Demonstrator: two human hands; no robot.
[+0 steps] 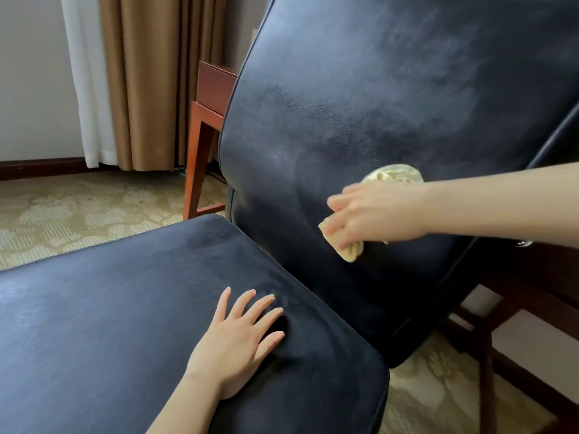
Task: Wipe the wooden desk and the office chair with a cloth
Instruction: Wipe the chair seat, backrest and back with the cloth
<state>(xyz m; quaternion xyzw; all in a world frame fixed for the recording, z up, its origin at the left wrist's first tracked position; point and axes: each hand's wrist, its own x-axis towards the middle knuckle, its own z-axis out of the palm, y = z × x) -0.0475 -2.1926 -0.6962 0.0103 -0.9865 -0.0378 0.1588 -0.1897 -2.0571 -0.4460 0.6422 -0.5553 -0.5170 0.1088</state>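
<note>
The office chair fills most of the view, with a dark blue velvet backrest [391, 98] and a matching seat cushion [109, 324]. My right hand [372, 213] presses a crumpled pale yellow cloth [394, 175] against the lower part of the backrest; the cloth shows above and below my fingers. My left hand [241, 336] lies flat with spread fingers on the right side of the seat cushion. The wooden desk [213, 89] stands behind the chair, only its left end and one leg visible.
Brown curtains [138, 79] and a white sheer [84, 79] hang at the back left. Patterned beige carpet [78, 211] covers the floor. Dark wooden legs [488, 355] stand at the lower right, behind the backrest.
</note>
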